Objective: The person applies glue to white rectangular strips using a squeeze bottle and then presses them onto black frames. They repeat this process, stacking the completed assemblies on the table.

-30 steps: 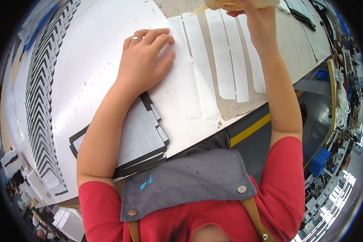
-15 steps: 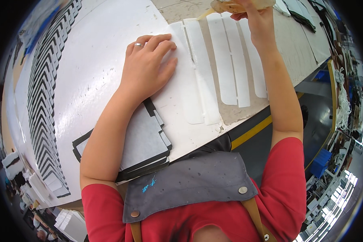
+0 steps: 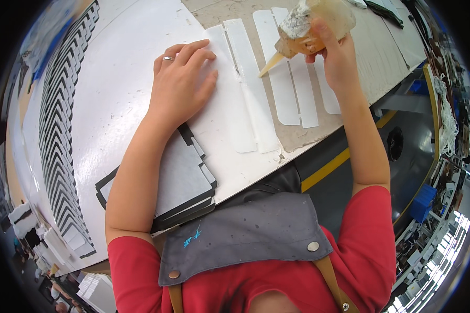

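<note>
The right hand (image 3: 335, 52) is closed around a squeeze bottle (image 3: 310, 25) of amber glue, its nozzle pointing down at a white strip (image 3: 250, 88) on the brown board (image 3: 297, 136); the left hand (image 3: 181, 83) lies flat and open, pressing the next strip (image 3: 225, 104); grey cut panels (image 3: 180, 180) are stacked under the left forearm

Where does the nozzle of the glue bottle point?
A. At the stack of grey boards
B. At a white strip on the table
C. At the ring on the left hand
B: the right hand tilts the glue bottle so that its nozzle aims down at a white strip.
</note>
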`<state>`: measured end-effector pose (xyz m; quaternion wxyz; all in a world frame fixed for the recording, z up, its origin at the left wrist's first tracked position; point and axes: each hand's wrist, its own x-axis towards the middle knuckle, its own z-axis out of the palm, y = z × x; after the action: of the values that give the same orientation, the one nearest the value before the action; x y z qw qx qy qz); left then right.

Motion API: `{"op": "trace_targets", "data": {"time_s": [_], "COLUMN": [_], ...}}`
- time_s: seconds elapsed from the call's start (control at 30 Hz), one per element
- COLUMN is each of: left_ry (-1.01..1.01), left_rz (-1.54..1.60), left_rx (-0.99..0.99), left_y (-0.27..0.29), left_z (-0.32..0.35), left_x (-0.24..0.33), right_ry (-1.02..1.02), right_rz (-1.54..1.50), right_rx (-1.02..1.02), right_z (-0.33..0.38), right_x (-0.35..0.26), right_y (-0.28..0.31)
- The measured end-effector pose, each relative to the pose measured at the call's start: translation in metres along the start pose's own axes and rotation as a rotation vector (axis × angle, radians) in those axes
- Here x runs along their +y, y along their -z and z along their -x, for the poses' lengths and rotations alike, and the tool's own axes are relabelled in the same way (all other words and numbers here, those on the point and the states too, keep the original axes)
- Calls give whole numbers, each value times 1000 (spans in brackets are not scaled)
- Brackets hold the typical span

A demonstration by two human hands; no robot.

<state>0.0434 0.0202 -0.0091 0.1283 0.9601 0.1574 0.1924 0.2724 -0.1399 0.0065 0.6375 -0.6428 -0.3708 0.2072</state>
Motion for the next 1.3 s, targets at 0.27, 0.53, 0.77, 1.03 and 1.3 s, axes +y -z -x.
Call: {"op": "trace_targets", "data": {"time_s": [0.27, 0.53, 0.77, 1.03, 1.3], "left_ry": [-32, -52, 102, -71, -118], "left_rz": [-43, -72, 56, 65, 80], "left_rx": [8, 6, -158, -143, -203], "left_y": [-2, 0, 19, 11, -7], "left_z": [1, 1, -16, -32, -29], "left_x": [4, 9, 13, 62, 68], "right_ry": [-122, -220, 22, 143, 121], "right_rz": [-126, -290, -228, -75, -82], "right_rx": [-27, -59, 170, 126, 123], "right_z": [50, 76, -29, -89, -93], "right_x": [-23, -21, -5, 13, 21], "right_y": [-1, 7, 45, 22, 23]}}
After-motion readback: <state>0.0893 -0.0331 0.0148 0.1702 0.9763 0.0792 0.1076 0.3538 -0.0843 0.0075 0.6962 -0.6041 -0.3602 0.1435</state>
